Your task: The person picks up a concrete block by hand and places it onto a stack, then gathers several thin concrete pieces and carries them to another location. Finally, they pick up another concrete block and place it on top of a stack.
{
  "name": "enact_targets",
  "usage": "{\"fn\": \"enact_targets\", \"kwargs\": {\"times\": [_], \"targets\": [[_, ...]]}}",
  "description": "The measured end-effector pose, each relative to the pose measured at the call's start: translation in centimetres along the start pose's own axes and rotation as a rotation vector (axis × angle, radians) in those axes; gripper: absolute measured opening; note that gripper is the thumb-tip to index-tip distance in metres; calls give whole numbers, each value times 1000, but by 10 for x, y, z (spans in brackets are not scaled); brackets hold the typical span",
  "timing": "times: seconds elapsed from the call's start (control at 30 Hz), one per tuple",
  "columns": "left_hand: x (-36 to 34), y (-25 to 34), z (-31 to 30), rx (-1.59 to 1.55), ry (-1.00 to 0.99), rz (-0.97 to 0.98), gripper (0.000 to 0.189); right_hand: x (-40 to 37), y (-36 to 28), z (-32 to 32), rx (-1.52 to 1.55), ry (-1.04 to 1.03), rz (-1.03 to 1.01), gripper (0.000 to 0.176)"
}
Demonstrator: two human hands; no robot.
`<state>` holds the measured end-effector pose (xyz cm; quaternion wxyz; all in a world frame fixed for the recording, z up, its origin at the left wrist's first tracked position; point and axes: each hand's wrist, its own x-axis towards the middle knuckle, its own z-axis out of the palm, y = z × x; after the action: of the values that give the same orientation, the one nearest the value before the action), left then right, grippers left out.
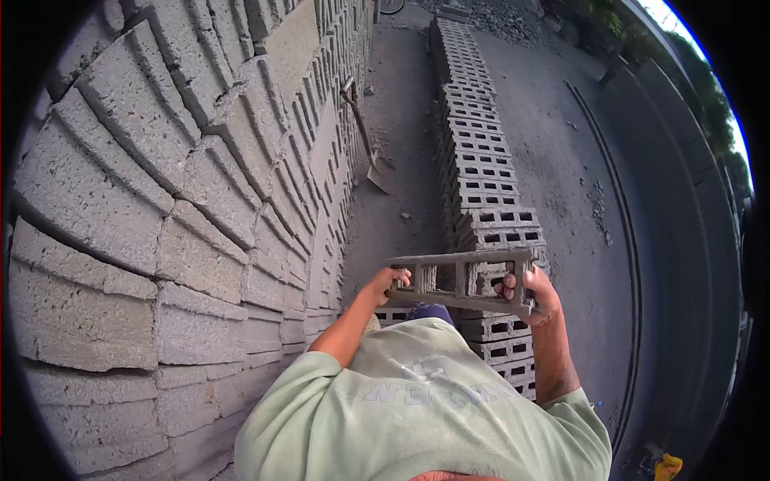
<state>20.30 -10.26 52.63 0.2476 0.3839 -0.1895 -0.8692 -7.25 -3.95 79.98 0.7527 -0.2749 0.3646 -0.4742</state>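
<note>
Nearby, block wall (204,232), shovel (378,174), held block (460,280) partly hiding block row (487,163)

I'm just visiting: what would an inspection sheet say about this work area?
Surface: grey ground, dusty-looking, with scattered bits of rubble.
Job's things: a hollow block held up in both hands; a long row of hollow blocks ahead.
Clutter: a shovel leaning at left; a yellow item at lower right, unclear what.
Grippers: bare hands; left hand grips the block's left end, right hand its right.
Cables: nothing seen for certain.
Surroundings: stacked blocks at left; rubble pile at the far end.
</note>
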Motion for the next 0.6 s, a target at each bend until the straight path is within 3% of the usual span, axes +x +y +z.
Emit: {"fn": "enact_targets", "kwargs": {"times": [0.03, 0.07, 0.13, 0.2, 0.27, 0.3, 0.37, 0.47, 0.6], "targets": [[0, 24, -5, 154, 178, 77, 21, 10, -4, -40, 45, 19, 28, 43], [-3, 49, -2, 167, 178, 85, 21, 19, -7, -72, 89, 39, 55, 40], [-1, 99, 9, 584, 463, 135, 15, 42, -12, -105, 21, 320, 210, 35], [23, 123, 4, 639, 501, 169, 16, 80, -2, -135, -323, 520, 328, 32], [56, 151, 4, 790, 543, 148, 19, 126, 23, -168, -432, 646, 347, 32], [79, 161, 2, 821, 613, 204, 21, 151, 40, -209, -462, 619, 282, 31], [136, 184, -16, 845, 641, 264, 22, 205, 44, -233, -354, 628, 228, 31], [226, 215, -43, 873, 612, 210, 23, 292, 28, -285, -346, 579, 198, 32], [324, 294, -52, 920, 692, 328, 25, 427, -7, -349, -416, 599, 150, 30]]}}
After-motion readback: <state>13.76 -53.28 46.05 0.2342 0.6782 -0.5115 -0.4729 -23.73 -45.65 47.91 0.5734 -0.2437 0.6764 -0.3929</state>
